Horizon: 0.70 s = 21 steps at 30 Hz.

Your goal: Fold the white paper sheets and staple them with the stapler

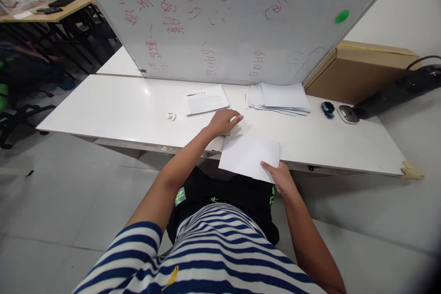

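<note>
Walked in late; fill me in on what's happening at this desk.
The person's right hand holds a white sheet by its edge, over the front of the white desk. The left hand is just above the desk, near a printed pad. Behind, a loose stack of paper lies beside the whiteboard.
</note>
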Motion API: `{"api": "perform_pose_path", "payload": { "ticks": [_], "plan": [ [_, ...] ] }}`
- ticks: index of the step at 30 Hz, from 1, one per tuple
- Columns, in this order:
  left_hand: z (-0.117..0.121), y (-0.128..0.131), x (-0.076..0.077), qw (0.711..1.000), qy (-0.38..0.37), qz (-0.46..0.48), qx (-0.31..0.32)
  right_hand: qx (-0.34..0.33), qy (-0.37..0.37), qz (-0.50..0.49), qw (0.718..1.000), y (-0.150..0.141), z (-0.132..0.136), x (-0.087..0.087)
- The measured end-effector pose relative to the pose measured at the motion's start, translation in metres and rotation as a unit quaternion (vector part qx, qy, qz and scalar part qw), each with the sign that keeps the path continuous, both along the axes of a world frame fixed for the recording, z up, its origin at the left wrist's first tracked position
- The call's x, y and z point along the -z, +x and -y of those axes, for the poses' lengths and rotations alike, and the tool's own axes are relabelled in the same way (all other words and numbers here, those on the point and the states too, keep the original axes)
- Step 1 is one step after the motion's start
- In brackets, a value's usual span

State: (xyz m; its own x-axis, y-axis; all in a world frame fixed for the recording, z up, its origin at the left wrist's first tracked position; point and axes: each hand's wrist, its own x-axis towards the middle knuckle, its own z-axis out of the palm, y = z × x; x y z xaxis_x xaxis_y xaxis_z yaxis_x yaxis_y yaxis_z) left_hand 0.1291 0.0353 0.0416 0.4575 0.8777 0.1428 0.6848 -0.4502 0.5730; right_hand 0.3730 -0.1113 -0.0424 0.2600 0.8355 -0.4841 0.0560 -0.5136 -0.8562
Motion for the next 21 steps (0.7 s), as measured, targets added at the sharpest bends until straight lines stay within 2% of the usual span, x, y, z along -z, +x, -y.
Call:
{"api": "perform_pose_path", "payload": {
  "ticks": [8, 12, 21],
  "plan": [
    [-0.010, 0.010, 0.031, 0.998, -0.016, -0.053, -0.005, -0.017, -0.008, 0.023, 1.000, 0.003, -0.002, -0.001],
    [-0.013, 0.010, 0.033, 0.997, -0.010, -0.080, -0.003, -0.017, -0.009, 0.016, 1.000, 0.004, -0.001, -0.001],
    [-0.018, 0.014, 0.031, 0.990, -0.077, -0.116, 0.019, -0.010, -0.019, 0.019, 1.000, 0.004, 0.005, -0.002]
  ]
}}
